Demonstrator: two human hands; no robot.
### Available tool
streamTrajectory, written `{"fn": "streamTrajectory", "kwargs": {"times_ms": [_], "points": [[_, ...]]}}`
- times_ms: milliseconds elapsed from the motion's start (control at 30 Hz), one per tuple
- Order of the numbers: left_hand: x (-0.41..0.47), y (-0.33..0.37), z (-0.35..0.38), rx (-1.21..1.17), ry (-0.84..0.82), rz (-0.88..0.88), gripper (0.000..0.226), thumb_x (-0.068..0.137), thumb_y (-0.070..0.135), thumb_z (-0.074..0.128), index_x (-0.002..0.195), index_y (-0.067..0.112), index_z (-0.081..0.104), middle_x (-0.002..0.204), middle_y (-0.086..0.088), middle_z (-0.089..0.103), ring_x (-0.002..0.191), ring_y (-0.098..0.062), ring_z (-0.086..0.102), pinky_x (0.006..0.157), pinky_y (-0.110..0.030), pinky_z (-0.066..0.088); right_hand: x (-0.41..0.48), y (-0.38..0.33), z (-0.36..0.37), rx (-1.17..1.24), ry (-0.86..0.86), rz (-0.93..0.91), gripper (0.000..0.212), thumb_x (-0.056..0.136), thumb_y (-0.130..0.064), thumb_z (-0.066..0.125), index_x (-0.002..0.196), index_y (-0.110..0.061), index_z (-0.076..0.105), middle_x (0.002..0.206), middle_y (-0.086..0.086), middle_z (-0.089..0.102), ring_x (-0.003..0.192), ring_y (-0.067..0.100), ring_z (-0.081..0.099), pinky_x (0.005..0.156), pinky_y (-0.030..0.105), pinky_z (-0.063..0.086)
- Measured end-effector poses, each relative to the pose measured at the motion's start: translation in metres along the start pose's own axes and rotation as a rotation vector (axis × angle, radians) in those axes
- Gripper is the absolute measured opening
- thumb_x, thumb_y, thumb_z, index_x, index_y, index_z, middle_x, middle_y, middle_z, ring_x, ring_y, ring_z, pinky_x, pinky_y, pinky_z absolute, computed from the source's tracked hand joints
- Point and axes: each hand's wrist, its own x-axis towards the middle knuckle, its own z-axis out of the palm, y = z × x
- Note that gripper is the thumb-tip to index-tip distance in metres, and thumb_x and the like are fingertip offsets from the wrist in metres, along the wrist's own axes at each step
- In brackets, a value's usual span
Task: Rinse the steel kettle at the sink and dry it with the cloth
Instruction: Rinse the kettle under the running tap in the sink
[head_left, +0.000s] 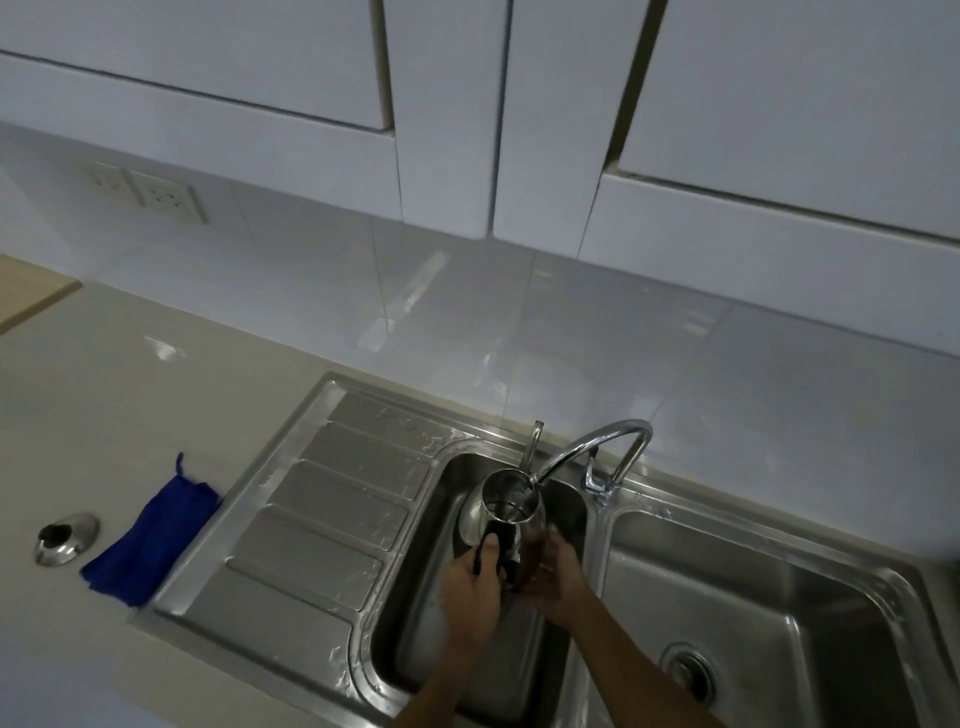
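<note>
The polished steel kettle (501, 506) is held low inside the small left basin (415, 644) of the stainless double sink, lid off, its open mouth up under the tip of the curved chrome tap (602, 441). Its thin spout rises toward the back rim of the basin. Water seems to be running into it, though the stream is too faint to be sure of. The left hand (470, 592) is wrapped tight round the kettle's black handle, thumb lying on top. The right hand (553, 574) is curled loosely against the kettle's right flank, fingers bent round the body; how firmly it presses, I can't tell.

The small basin is narrow, so the kettle sits near its back and side walls, and the tap's arch hangs close over it. The larger right basin (753, 613) lies open, with only its round drain strainer (688, 670) at the bottom. Left of the small basin, the ribbed steel draining board (322, 519) is wet and has nothing standing on it.

On the pale beige worktop (78, 415), just beside the draining board's left edge, lies the bright blue cloth (150, 545), loosely folded. A little further left is the domed steel kettle lid with a black knob (65, 538), apart from the cloth. White wall cupboards (519, 130) hang above the tiled wall behind.
</note>
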Motion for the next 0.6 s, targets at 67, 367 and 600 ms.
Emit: {"fn": "streamTrajectory", "kwargs": {"times_ms": [67,367,600], "points": [[-0.002,0.002,-0.005,-0.065,-0.060,-0.043,0.035,0.101,0.023,0.055,0.074,0.010,0.072,0.062,-0.005,0.064,0.059,-0.020,0.056,0.059,-0.032,0.044,-0.005,-0.004,0.008,0.061,0.033,0.029,0.052,0.098,-0.053,0.043,0.113,-0.008,0.066,0.113,0.020,0.063,0.102,0.037,0.058,0.082,0.047,0.049],[-0.003,0.020,-0.027,-0.053,-0.430,-0.044,0.041,0.106,0.022,0.042,0.072,0.008,0.060,0.056,-0.005,0.054,0.045,-0.015,0.046,0.046,-0.025,0.038,-0.015,-0.009,0.022,0.135,0.078,0.063,0.067,0.097,-0.060,0.031,0.096,-0.005,0.068,0.070,0.018,0.074,0.088,0.032,0.059,0.074,0.038,0.047],[0.007,0.019,-0.038,-0.045,-0.570,-0.073,0.041,0.105,0.029,0.044,0.081,0.002,0.063,0.065,-0.013,0.056,0.050,-0.021,0.051,0.050,-0.029,0.041,-0.023,-0.011,0.034,0.139,0.085,0.058,0.062,0.095,-0.060,0.038,0.092,-0.005,0.066,0.096,0.017,0.064,0.088,0.032,0.057,0.083,0.042,0.046]]}}
